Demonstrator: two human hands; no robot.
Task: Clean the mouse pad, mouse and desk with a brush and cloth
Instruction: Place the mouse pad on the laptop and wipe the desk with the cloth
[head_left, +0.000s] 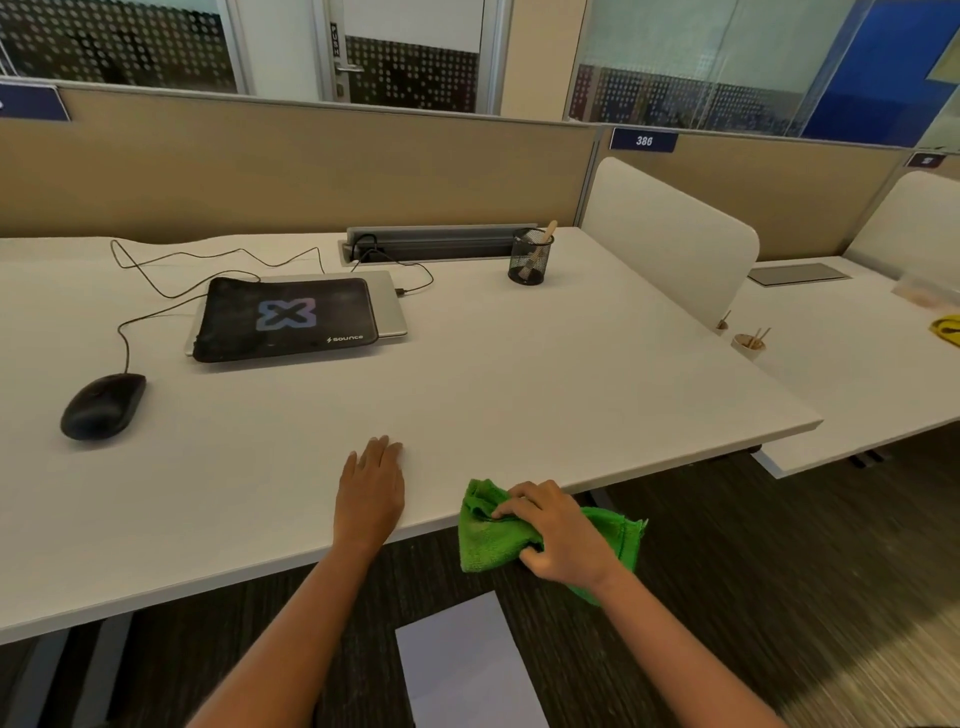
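Fuzzy green cloth (488, 540) is bunched up tight in the right hand (558, 538) at the near edge of the smooth white desk (519, 374), looks ready for wiping, while the left hand (370, 491) lies flat holding nothing, probably bracing. Soft black mouse pad (285, 317) sits on a closed laptop (389, 312) far left, rounded mouse (103, 406) nearer, wooden brush (549, 229) parked in a mesh cup (531, 262).

A white desk (519, 364) carried a black mouse (103, 406) near its left edge, a closed laptop (389, 310) under a black mouse pad (284, 318) toward the back, and a mesh pen cup (531, 257) by the back edge. At the front edge a left hand (370, 493) lay flat, beside a green cloth (488, 540) gripped by the right hand (558, 535).
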